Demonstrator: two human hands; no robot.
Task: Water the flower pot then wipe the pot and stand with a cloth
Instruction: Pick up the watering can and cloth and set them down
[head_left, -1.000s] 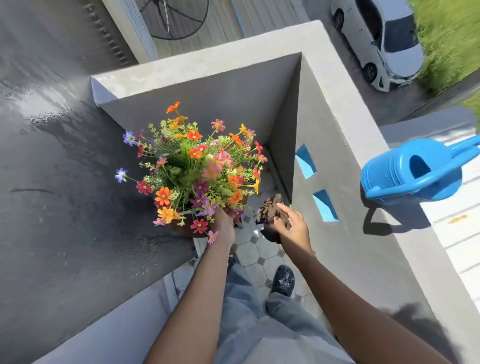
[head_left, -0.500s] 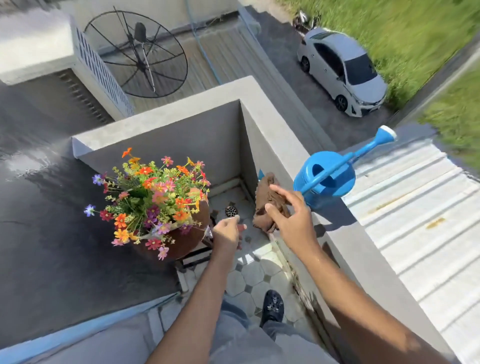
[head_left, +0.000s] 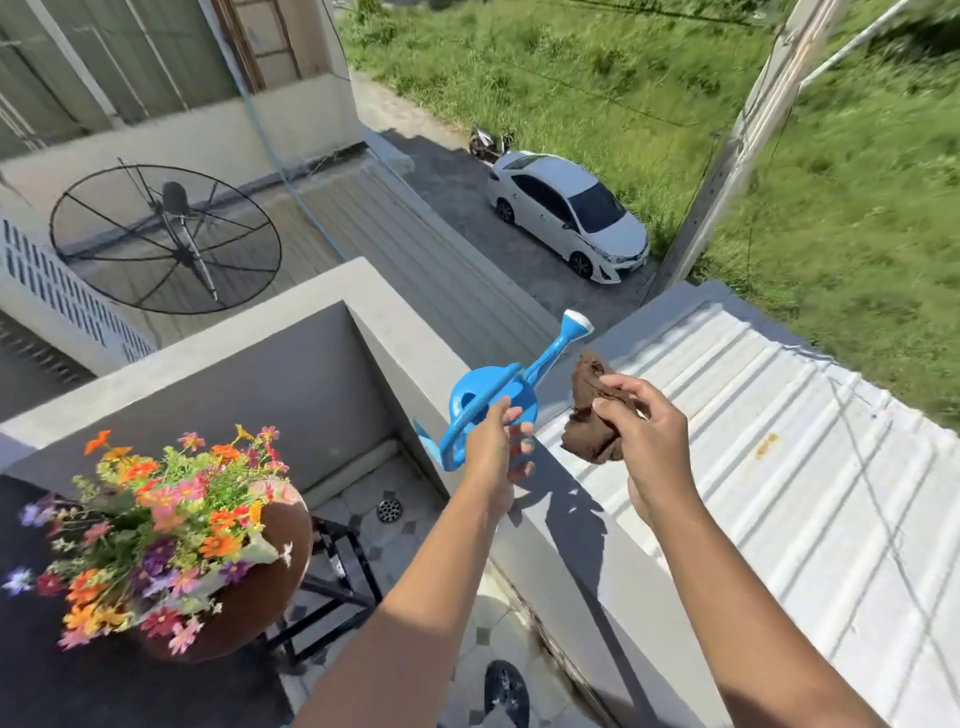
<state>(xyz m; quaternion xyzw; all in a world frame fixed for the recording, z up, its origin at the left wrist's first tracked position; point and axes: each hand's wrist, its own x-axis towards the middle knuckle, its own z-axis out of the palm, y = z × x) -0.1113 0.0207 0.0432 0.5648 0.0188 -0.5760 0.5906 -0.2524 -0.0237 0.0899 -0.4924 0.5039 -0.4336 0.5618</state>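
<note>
Left hand (head_left: 496, 441) fingers spread, at blue watering can (head_left: 491, 402) handle — right hand (head_left: 641, 431) pinches brown cloth (head_left: 589, 415)

I see both forearms extended forward. The left hand (head_left: 493, 447) has fingers spread and slightly bent, gripping nothing I can confirm. The right hand (head_left: 649, 436) has its grip pinched closed on a cloth (head_left: 589, 415).

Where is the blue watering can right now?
The blue watering can sits on top of the grey balcony wall, middle of the head view, right by the left hand, with the brown cloth to its right.
</note>
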